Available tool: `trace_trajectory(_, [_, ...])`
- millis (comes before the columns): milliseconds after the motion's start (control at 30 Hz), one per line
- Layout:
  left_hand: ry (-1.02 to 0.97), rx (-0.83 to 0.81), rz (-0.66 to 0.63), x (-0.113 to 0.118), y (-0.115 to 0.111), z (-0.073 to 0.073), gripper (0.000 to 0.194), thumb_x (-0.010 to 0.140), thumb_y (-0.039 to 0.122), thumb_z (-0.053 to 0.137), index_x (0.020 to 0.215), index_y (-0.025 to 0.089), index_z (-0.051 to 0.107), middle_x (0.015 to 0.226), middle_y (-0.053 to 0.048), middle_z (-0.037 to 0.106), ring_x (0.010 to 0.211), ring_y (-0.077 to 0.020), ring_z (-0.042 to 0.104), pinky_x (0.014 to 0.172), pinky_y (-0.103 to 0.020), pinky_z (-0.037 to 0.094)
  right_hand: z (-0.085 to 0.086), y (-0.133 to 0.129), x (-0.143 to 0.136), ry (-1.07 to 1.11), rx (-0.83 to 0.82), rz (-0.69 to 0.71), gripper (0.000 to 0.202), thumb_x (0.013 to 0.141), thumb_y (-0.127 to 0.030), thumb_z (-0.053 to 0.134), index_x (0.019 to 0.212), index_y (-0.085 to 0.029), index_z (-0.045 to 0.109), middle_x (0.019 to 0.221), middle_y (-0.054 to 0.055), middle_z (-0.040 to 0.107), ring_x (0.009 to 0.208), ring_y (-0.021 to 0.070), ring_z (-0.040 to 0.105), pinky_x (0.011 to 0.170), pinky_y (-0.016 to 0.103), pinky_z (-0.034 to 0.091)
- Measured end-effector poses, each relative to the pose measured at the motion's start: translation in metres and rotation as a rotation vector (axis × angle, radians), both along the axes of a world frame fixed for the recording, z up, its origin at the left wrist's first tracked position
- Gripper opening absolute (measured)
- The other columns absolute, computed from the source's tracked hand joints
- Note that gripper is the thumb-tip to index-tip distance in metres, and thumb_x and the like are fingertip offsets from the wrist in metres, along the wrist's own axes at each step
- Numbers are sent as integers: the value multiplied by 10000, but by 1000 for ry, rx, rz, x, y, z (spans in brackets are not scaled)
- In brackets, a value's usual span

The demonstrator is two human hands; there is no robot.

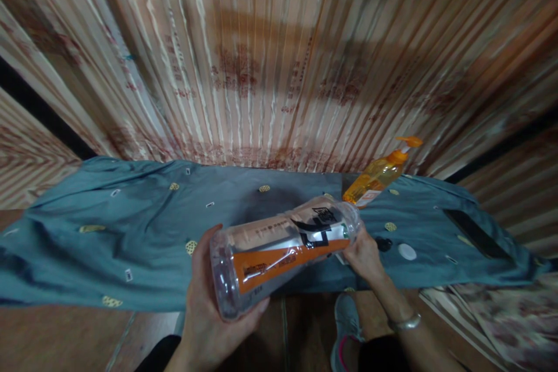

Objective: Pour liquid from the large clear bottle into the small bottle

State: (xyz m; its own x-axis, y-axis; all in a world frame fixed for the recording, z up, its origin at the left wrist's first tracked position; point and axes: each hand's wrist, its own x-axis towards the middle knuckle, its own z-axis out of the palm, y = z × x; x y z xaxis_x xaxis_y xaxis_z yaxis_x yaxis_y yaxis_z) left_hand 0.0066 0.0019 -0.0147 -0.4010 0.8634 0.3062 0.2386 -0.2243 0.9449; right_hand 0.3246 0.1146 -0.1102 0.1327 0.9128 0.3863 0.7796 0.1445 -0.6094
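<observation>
A clear plastic bottle with an orange, white and black label lies tilted sideways across the middle of the view, held above the cloth. My left hand is wrapped round its wide bottom end, fingers behind and thumb below. At the other end, my right hand grips the bottle near its neck; most of those fingers are hidden behind it. Just beyond that end stands a pump bottle of amber liquid with an orange pump head.
A teal patterned cloth covers the narrow table. To the right lie a white round lid, a small black object and a dark flat phone-like slab. A pleated curtain hangs behind. Below is a shoe.
</observation>
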Motion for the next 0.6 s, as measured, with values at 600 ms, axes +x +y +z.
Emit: trace_trajectory(600, [53, 82, 24, -3, 5, -3, 990, 684, 528, 903, 1560, 312, 493, 1245, -67, 716, 1039, -335, 773, 869, -486, 699, -1, 0, 0, -24, 14, 8, 619, 858, -589, 611, 1333, -192, 612, 1192, 146, 815, 1068, 331, 799, 922, 443, 654])
